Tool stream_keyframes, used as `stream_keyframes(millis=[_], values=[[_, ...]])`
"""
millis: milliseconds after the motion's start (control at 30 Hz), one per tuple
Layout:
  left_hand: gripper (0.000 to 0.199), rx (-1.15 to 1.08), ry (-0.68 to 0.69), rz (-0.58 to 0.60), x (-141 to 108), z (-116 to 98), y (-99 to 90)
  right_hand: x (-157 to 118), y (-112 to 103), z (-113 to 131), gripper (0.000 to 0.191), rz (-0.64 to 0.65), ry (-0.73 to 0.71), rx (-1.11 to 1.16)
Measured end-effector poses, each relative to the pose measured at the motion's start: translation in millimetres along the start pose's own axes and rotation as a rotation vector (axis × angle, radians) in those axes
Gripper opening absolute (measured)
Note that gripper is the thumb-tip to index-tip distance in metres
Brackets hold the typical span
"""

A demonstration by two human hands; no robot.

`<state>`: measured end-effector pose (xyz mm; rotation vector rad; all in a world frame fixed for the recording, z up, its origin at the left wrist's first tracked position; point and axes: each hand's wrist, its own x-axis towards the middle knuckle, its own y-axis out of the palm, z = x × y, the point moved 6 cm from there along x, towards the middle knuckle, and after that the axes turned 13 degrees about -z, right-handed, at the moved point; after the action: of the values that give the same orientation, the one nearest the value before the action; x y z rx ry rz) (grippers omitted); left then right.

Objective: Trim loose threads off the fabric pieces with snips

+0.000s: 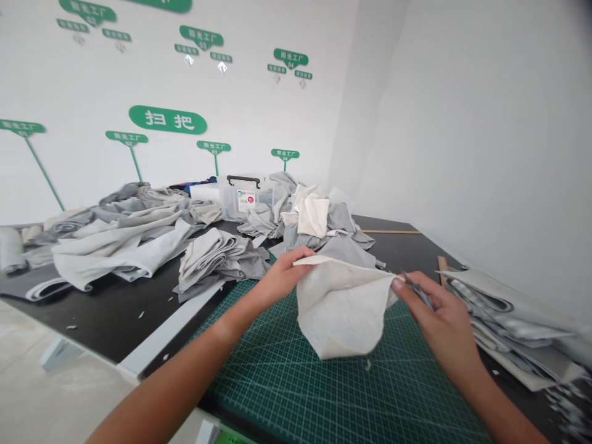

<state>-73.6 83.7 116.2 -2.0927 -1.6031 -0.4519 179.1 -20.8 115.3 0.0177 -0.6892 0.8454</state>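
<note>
A cream-white piece of cloth (345, 311) hangs above the green cutting mat (324, 401), stretched between my two hands. My left hand (291, 271) pinches its upper left corner. At the upper right corner, my right hand (430, 299) grips the cloth between thumb and fingers. A slim tool with a bluish handle (420, 291) also sits in my right hand, its tip by the cloth's corner; most of it is hidden by the fingers.
Behind the mat lies a heap of grey and cream cloths (314, 216) beside a clear lidded box (245, 197). A folded stack (213, 259) and a large pile (124, 228) are on the left. More layered sheets (509, 320) lie right, near scraps (571, 407).
</note>
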Motion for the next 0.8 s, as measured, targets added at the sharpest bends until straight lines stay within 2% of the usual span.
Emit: stream_keyframes(millis=[100, 167, 233, 333, 433, 567, 667, 800], values=[[0.018, -0.029, -0.001, 0.003, -3, -31, -7.7, 7, -5, 2, 0.028, 0.057, 0.131, 0.206], [0.018, -0.064, -0.038, 0.013, -5, -45, -7.2, 7, 1, -1, 0.039, 0.179, 0.258, 0.309], [0.02, -0.1, -0.067, 0.027, -7, -55, -3.2, 5, 8, -4, 0.05, 0.297, 0.359, 0.334], [0.025, -0.128, -0.075, 0.034, -6, -68, 5.4, 1, 13, -5, 0.042, 0.35, 0.413, 0.29], [0.032, -0.147, -0.093, 0.049, -5, -73, 16.7, -4, 15, 4, 0.043, 0.368, 0.354, 0.221], [0.042, -0.187, -0.164, 0.058, -7, -70, 32.0, -18, 19, 28, 0.047, 0.403, 0.17, 0.088], [0.043, -0.238, -0.196, 0.032, -8, -70, 38.4, -26, 18, 39, 0.049, 0.29, 0.029, -0.127], [0.039, -0.327, -0.168, -0.019, -7, -79, 39.2, -30, 16, 42, 0.048, 0.152, -0.033, -0.312]])
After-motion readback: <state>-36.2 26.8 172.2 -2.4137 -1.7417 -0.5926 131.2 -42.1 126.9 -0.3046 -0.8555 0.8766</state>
